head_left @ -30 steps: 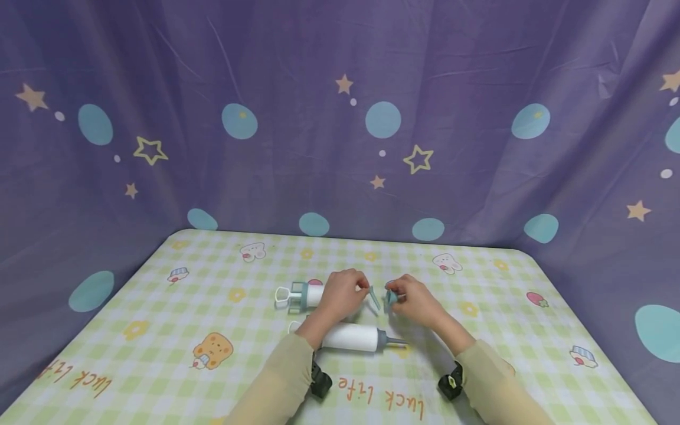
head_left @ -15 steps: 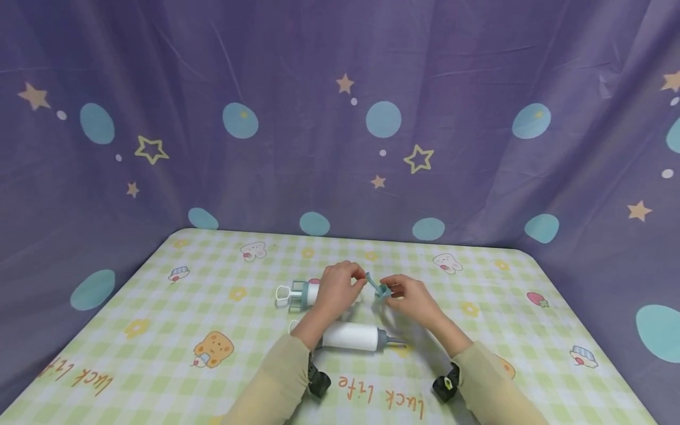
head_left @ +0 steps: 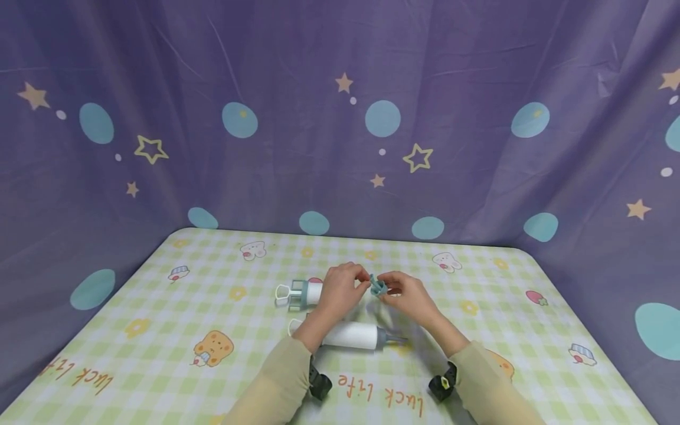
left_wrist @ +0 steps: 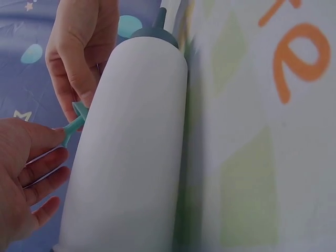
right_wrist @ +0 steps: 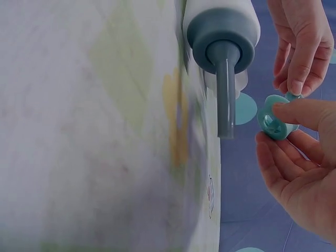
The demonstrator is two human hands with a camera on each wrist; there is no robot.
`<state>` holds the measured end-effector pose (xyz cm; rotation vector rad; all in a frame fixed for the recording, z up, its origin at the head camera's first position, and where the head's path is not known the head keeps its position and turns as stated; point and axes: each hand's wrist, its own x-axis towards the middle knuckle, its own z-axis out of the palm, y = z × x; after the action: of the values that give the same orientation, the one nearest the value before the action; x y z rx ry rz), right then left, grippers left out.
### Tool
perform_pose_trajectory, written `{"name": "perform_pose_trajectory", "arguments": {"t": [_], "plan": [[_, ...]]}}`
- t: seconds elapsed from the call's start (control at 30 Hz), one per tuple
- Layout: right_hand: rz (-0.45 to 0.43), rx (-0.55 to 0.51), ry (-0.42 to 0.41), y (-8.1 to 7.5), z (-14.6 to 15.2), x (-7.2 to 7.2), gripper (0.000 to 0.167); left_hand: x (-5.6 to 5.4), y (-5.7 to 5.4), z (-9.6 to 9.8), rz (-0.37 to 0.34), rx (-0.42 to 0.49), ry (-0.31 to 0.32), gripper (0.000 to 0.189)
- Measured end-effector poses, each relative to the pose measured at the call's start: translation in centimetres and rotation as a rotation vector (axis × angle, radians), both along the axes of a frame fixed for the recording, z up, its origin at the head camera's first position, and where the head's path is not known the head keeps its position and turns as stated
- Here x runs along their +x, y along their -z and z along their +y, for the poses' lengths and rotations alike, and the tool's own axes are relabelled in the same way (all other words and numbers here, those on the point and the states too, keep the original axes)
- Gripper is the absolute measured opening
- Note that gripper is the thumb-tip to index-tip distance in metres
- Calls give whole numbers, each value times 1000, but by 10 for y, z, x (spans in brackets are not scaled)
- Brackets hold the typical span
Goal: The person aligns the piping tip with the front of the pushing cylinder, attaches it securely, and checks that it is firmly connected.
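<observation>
In the head view my left hand (head_left: 339,290) pinches a slim teal nozzle (left_wrist: 72,126) by its end, between thumb and fingertips. My right hand (head_left: 408,295) holds a teal ring-shaped cap (right_wrist: 277,123), thumb on one side and fingers on the other. Nozzle and cap meet between the hands, above the table; how deep the nozzle sits in the cap cannot be told. Beneath my left forearm lies a white syringe-like barrel (head_left: 352,335) with a grey cap and spout (right_wrist: 226,94). Beyond it is a second white barrel (head_left: 314,294) with a teal collar, its front end hidden by my left hand.
A green-and-white checked cloth (head_left: 170,313) with printed figures covers the table. A white pull handle (head_left: 283,293) sticks out left from the far barrel. Behind the table hangs a purple curtain (head_left: 297,153). Dark wrist cameras (head_left: 320,385) sit below both forearms.
The nozzle and cap, apart a second ago, have come together. My right hand has moved slightly left with the cap; my left hand has lifted the nozzle a little. Both barrels stay put.
</observation>
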<state>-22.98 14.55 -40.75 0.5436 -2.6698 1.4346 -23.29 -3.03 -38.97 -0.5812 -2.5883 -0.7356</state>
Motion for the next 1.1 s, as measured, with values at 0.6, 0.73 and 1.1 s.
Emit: {"name": "perform_pose_trajectory", "arguments": {"t": [0.6,0.73,1.1], "plan": [[55,-24,-4,1,0,-2,37,4,3,4,-57,-38,31,5],[67,-26,-6,1,0,-2,38,3,3,4,-57,-51,31,5],[91,-25,-35,1,-8,-5,36,1,3,-1,-31,-76,39,6]]}}
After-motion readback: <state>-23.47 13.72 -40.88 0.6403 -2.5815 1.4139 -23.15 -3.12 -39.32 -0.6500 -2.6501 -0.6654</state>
